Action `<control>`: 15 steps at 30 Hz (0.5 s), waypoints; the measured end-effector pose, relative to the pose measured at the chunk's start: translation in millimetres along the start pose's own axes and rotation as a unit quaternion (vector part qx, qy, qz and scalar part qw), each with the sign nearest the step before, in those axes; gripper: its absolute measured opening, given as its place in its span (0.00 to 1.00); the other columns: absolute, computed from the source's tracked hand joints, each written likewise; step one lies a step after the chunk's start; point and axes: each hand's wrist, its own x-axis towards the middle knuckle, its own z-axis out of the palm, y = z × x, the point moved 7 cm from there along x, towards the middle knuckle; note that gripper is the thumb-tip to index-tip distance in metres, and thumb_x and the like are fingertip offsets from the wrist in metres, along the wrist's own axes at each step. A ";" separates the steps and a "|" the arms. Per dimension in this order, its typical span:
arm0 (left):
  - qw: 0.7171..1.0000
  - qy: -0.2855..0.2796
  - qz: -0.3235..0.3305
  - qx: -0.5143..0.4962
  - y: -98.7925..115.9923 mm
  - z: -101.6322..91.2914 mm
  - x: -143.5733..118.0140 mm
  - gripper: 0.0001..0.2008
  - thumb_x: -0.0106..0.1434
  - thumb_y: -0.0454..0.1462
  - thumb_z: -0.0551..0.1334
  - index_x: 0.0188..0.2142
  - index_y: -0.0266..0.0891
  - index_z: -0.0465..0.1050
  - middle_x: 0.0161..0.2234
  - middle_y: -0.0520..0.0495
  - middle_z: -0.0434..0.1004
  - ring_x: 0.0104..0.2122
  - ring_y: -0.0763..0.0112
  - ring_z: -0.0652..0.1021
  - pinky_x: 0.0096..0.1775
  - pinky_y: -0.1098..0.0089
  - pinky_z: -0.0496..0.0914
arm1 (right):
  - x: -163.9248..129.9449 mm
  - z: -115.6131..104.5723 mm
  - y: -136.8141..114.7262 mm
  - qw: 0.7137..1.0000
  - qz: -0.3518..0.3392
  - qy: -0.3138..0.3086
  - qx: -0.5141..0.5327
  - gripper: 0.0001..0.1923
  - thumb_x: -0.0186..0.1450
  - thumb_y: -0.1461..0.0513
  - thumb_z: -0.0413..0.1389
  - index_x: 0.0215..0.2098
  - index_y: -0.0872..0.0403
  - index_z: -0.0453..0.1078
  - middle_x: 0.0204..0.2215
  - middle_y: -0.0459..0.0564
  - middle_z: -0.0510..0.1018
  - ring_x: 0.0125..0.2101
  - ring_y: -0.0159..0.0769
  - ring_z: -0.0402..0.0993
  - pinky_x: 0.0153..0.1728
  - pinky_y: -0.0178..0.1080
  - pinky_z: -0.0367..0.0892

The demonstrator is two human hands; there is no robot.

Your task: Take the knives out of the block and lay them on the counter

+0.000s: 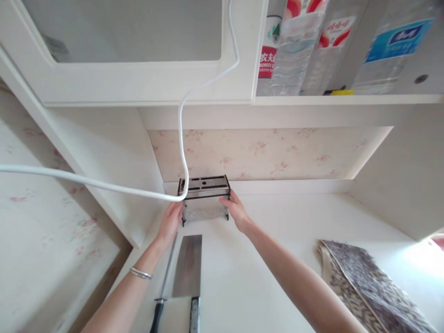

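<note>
A metal knife block with black edges, slots in its top and short black feet stands on the white counter, close to the back wall. My left hand presses against its left side, and my right hand grips its right side with the fingers bent around the front corner. In front of the block lie a cleaver with a broad blade and a sharpening steel with a black handle, side by side. Both handles run toward the bottom edge of the view.
A white cable hangs across the view, passing before the block's left corner. A folded patterned cloth lies at the right. Overhead are a cabinet door and a shelf with several water bottles. A side panel stands left.
</note>
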 end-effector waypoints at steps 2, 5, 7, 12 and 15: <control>0.999 0.011 -0.023 -0.027 0.4 -7.5 4.0 0.15 0.63 0.37 0.58 0.50 0.44 0.69 0.58 0.50 0.66 0.60 0.68 0.63 0.62 0.62 0.56 | 11.1 4.9 4.4 1.000 0.011 -0.001 -0.005 0.25 0.56 0.61 0.57 0.52 0.49 0.64 0.47 0.47 0.75 0.47 0.38 0.70 0.54 0.47 0.61; 0.999 0.003 -0.034 -0.040 2.8 -11.7 10.2 0.13 0.63 0.36 0.59 0.48 0.44 0.71 0.57 0.50 0.68 0.58 0.70 0.66 0.60 0.64 0.58 | 20.2 6.6 6.8 1.000 0.015 0.002 -0.011 0.26 0.53 0.63 0.58 0.51 0.49 0.65 0.43 0.46 0.77 0.44 0.39 0.72 0.52 0.47 0.63; 0.998 -0.002 -0.034 -0.044 3.2 -12.8 14.5 0.13 0.64 0.35 0.59 0.48 0.44 0.71 0.55 0.50 0.70 0.56 0.71 0.68 0.60 0.64 0.60 | 22.0 5.5 7.6 1.000 0.016 0.006 -0.012 0.27 0.52 0.63 0.58 0.51 0.50 0.65 0.42 0.46 0.77 0.44 0.39 0.72 0.51 0.46 0.63; 0.997 -0.011 -0.049 -0.053 -0.5 -10.0 22.3 0.13 0.64 0.35 0.59 0.49 0.43 0.70 0.56 0.49 0.69 0.55 0.73 0.69 0.59 0.66 0.60 | 20.6 1.5 10.1 1.000 0.018 0.010 -0.018 0.27 0.51 0.64 0.58 0.51 0.50 0.65 0.43 0.47 0.77 0.44 0.40 0.71 0.50 0.46 0.64; 0.996 -0.012 -0.064 -0.059 -2.2 -6.8 24.4 0.14 0.63 0.35 0.60 0.49 0.42 0.70 0.56 0.49 0.69 0.55 0.74 0.69 0.59 0.67 0.60 | 20.5 -0.5 11.2 1.000 0.019 0.010 -0.022 0.28 0.51 0.64 0.58 0.51 0.49 0.65 0.43 0.46 0.77 0.45 0.40 0.71 0.51 0.46 0.63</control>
